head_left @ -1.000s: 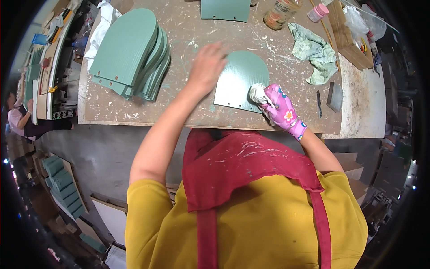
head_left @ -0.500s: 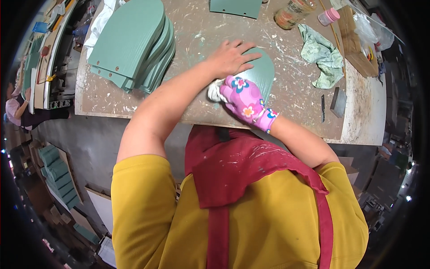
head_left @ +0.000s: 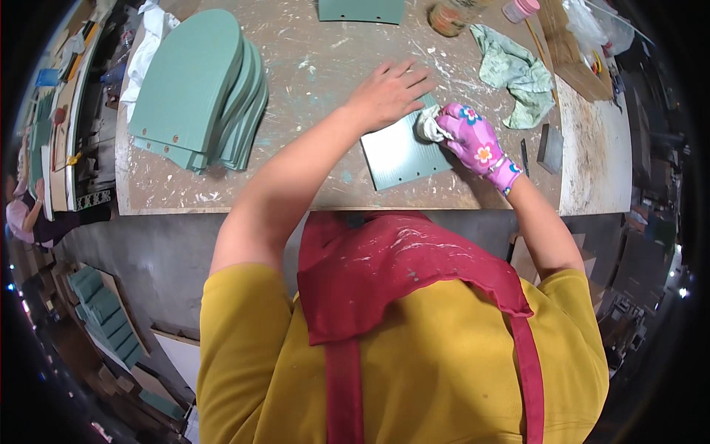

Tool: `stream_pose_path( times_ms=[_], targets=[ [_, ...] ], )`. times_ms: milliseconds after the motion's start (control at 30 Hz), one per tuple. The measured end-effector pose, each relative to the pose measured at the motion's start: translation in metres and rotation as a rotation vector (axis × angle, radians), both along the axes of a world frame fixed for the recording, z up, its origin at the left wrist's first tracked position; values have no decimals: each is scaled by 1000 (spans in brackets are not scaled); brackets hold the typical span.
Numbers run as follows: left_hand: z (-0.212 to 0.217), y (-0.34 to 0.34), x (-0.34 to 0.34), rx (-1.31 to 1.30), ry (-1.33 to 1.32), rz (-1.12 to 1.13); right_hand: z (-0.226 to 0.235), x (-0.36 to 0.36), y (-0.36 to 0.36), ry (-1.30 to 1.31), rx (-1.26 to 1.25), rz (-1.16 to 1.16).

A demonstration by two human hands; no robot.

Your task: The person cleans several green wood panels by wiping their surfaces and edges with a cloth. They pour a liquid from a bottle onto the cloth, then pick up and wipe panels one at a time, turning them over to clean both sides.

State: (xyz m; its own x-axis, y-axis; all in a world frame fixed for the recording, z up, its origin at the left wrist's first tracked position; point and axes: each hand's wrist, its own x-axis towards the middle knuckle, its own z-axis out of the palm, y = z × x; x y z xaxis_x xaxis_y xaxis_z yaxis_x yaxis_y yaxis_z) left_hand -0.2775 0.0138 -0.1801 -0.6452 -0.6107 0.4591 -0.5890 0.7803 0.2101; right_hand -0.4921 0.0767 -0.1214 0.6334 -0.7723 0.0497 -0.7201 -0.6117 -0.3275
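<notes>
A green painted panel (head_left: 405,157) lies flat on the worktable, with small holes along its near straight edge and bright glare on its surface. My bare left hand (head_left: 390,95) rests on its far part, fingers spread, hiding that end. On my right hand (head_left: 473,140) is a pink flowered glove. Its fingers are closed round a bunched white cloth (head_left: 430,126), which presses on the panel's right side. To the left stands a stack of green round-topped panels (head_left: 188,81) with holes near their lower edges.
Another green panel (head_left: 361,11) lies at the far edge. Rightward are a jar (head_left: 447,18), a pink-capped container (head_left: 521,9), a stained cloth (head_left: 518,78), a wooden box (head_left: 575,66), a grey block (head_left: 550,149) and a thin dark tool (head_left: 524,157). A person (head_left: 29,214) stands far left.
My gloved right hand has moved rightward with the white cloth. The panel's straight edge with holes now shows toward me, where its rounded end showed before. My left hand stays spread on it.
</notes>
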Motion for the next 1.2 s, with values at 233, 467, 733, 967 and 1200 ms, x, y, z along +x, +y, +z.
stream_pose_path(
  times_ms=[233,467,733,967,1200],
  targets=[
    [-14,3,-8,154,-97,69,6,45,48,-140,89,-22],
    [-14,2,-5,136,-52,77,-9,76,78,-73,126,36],
    [-16,7,-6,104,-50,121,-3,99,58,-135,76,87],
    [-14,8,-11,120,-16,141,-12,97,60,-119,69,-1],
    [-13,9,-9,124,-45,131,-12,53,97,-228,253,19]
  ],
)
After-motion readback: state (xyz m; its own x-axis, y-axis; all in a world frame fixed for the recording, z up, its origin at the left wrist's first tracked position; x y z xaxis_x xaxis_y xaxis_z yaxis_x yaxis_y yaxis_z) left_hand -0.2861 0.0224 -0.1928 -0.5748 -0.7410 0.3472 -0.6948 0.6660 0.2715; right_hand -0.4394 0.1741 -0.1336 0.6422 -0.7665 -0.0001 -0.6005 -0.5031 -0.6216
